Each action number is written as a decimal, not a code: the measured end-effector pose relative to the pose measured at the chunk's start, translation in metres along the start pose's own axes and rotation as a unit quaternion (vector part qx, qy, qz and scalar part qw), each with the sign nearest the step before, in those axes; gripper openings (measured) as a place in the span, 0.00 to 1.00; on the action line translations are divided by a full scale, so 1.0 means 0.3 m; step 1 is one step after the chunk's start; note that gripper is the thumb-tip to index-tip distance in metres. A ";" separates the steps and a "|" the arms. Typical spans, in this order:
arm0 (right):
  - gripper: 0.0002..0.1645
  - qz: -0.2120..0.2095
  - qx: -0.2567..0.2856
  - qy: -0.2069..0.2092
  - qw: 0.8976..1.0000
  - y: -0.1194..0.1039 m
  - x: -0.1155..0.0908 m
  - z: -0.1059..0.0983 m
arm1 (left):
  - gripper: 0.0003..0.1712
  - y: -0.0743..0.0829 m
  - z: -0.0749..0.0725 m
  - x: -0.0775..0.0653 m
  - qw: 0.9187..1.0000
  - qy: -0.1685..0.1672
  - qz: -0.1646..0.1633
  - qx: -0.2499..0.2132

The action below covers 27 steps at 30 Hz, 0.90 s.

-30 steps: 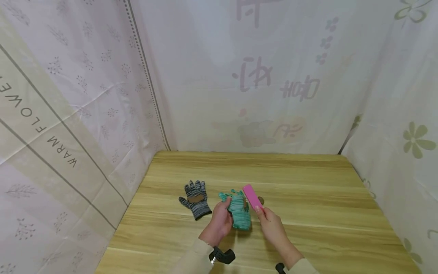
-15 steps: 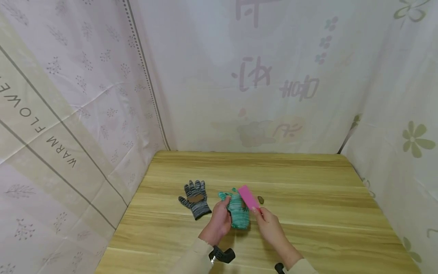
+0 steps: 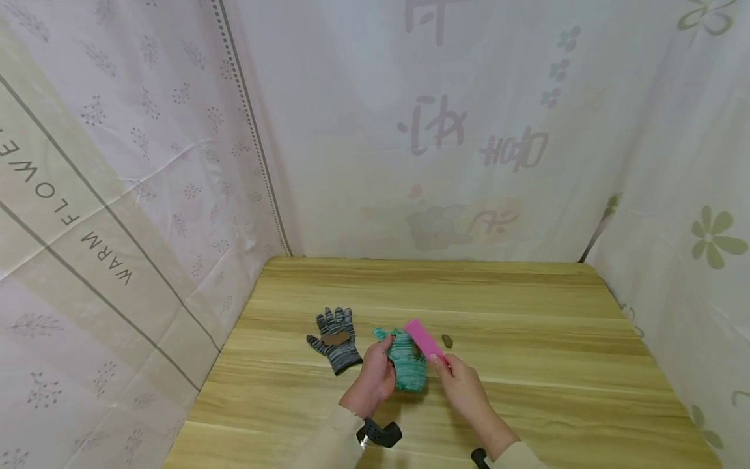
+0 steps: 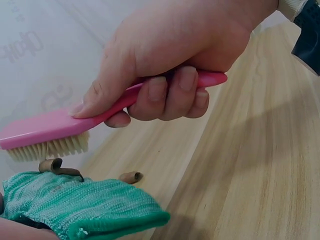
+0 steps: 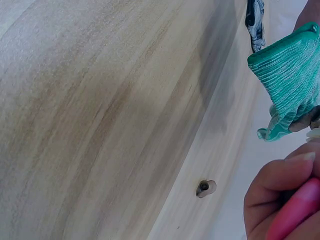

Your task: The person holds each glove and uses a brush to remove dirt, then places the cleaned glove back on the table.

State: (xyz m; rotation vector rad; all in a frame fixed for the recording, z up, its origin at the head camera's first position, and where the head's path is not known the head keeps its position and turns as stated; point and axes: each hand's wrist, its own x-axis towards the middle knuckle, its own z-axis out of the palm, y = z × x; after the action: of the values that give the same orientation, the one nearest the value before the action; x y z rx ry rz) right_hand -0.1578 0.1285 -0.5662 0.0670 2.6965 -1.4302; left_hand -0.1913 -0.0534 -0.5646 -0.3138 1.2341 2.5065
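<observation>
Clearly — pink brush (image 4: 45, 126), handle within right fingers (image 4: 156, 90).

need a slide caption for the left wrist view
Right hand holding a pink brush above a green glove with a curled brown strip.

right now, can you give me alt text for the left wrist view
A right hand grips a pink brush, its pale bristles facing down over a green glove with a brown curl on it. Part of the left hand shows against the glove at lower left, and another brown curl lies on the wood-grain table behind.
</observation>
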 end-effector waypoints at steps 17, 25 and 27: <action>0.30 0.020 -0.020 0.011 1.000 0.002 0.008 -0.016 | 0.37 0.005 -0.006 -0.002 1.000 0.023 -0.011 -0.013; 0.30 0.018 -0.016 0.025 0.999 0.009 0.012 -0.007 | 0.27 0.001 -0.008 0.014 0.999 0.012 0.001 -0.036; 0.30 0.016 -0.019 0.026 0.999 0.010 0.012 -0.006 | 0.21 0.000 -0.011 0.015 0.999 0.010 0.000 -0.041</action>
State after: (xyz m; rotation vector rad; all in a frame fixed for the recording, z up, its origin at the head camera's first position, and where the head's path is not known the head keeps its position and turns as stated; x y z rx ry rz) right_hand -0.1611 0.1316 -0.5680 0.1477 2.7501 -1.3864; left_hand -0.1954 -0.0552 -0.5680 -0.3596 1.1407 2.5648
